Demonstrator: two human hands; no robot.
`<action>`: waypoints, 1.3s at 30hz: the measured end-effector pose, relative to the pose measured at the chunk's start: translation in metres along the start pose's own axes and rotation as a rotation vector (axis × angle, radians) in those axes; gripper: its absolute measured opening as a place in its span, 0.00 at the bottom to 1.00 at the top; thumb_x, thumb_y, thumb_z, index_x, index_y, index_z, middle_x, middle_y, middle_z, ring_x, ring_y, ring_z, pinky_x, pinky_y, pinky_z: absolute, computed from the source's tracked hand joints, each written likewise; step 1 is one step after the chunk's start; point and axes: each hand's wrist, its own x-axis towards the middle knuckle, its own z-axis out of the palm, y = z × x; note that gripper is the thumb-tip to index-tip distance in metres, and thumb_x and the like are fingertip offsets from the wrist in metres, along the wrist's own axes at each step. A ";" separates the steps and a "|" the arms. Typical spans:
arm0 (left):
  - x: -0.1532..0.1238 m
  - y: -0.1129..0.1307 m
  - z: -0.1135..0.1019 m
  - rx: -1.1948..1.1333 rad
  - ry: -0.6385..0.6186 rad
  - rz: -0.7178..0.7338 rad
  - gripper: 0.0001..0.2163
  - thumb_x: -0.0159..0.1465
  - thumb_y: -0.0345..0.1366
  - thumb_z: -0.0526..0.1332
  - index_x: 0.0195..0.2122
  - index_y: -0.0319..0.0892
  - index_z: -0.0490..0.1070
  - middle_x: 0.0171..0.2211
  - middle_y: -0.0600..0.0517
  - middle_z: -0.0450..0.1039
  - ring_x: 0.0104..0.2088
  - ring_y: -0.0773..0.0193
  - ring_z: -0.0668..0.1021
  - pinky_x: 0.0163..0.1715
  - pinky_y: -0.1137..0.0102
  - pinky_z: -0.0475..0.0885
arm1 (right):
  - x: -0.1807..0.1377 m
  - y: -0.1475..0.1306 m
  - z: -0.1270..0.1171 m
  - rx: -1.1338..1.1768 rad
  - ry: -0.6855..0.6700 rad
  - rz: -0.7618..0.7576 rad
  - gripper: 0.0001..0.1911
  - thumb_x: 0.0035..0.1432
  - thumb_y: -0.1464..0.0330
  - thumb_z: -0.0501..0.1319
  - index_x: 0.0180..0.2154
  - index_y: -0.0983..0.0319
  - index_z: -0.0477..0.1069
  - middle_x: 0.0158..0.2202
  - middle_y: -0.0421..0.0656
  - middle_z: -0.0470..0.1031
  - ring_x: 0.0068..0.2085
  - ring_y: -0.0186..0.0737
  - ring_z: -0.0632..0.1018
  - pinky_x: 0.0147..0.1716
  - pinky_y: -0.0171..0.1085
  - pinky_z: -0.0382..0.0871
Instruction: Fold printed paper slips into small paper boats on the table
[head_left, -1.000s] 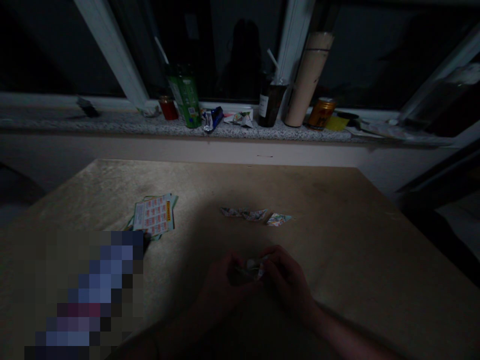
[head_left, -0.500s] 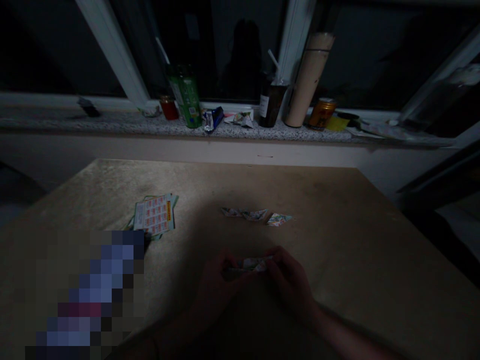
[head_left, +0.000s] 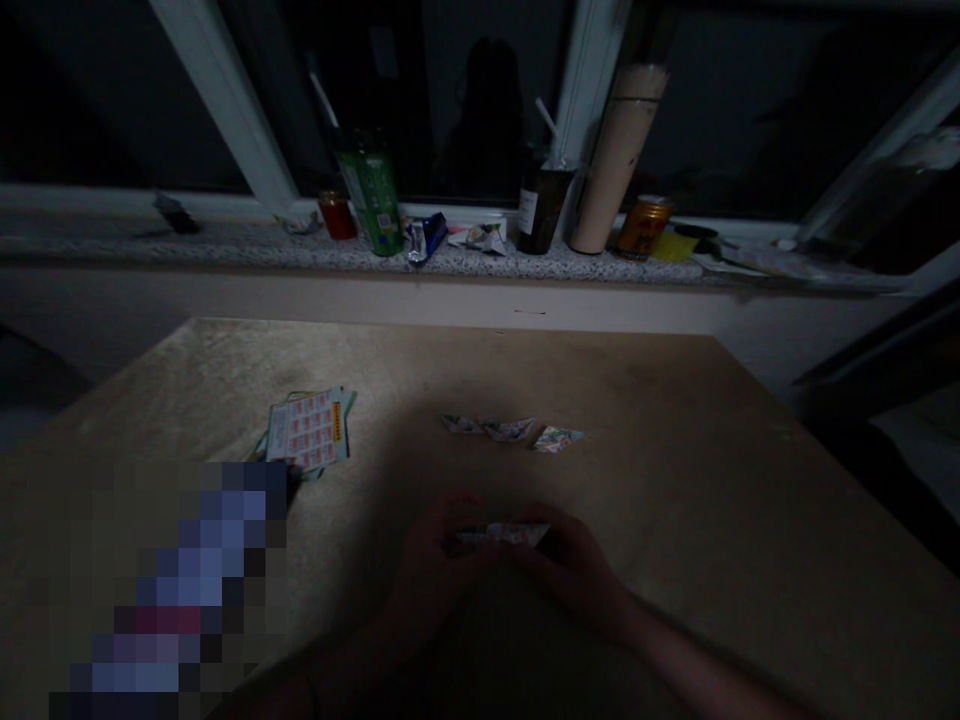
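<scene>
The scene is very dark. My left hand (head_left: 435, 560) and my right hand (head_left: 574, 560) meet low over the tan table (head_left: 675, 480), each pinching one end of a small folded piece of printed paper (head_left: 504, 533) stretched flat between them. Both hands have their fingers closed on it. Further back on the table lie three small folded paper shapes (head_left: 512, 430) in a row, untouched.
A stack of printed paper sheets (head_left: 309, 430) lies at the left of the table, with a blurred patch in front of it. On the stone windowsill (head_left: 225, 245) stand a green bottle (head_left: 371, 195), a dark bottle (head_left: 541, 205), a tall beige cylinder (head_left: 615, 160) and cans (head_left: 641, 228).
The paper was bunched between my fingers; my hands have drawn it out into a flat, long strip and lowered it slightly toward the table.
</scene>
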 end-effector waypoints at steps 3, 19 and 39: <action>0.001 0.000 0.000 -0.001 -0.009 0.006 0.21 0.49 0.40 0.69 0.43 0.44 0.66 0.30 0.55 0.77 0.32 0.57 0.79 0.31 0.68 0.73 | 0.002 0.000 0.000 -0.016 0.013 -0.092 0.08 0.54 0.62 0.64 0.34 0.60 0.75 0.32 0.42 0.74 0.32 0.37 0.74 0.30 0.33 0.67; 0.011 0.001 -0.005 0.230 -0.310 -0.001 0.14 0.56 0.46 0.62 0.30 0.39 0.78 0.24 0.54 0.75 0.26 0.63 0.74 0.24 0.75 0.63 | 0.002 0.005 -0.001 0.089 0.061 0.045 0.10 0.51 0.62 0.65 0.26 0.62 0.74 0.25 0.40 0.71 0.27 0.34 0.71 0.25 0.31 0.63; 0.011 0.001 -0.007 0.195 -0.477 0.002 0.19 0.59 0.49 0.58 0.28 0.35 0.76 0.23 0.52 0.74 0.25 0.64 0.74 0.24 0.75 0.63 | -0.003 -0.002 -0.003 -0.111 -0.222 0.022 0.23 0.64 0.55 0.48 0.27 0.64 0.69 0.25 0.40 0.69 0.28 0.34 0.69 0.28 0.31 0.62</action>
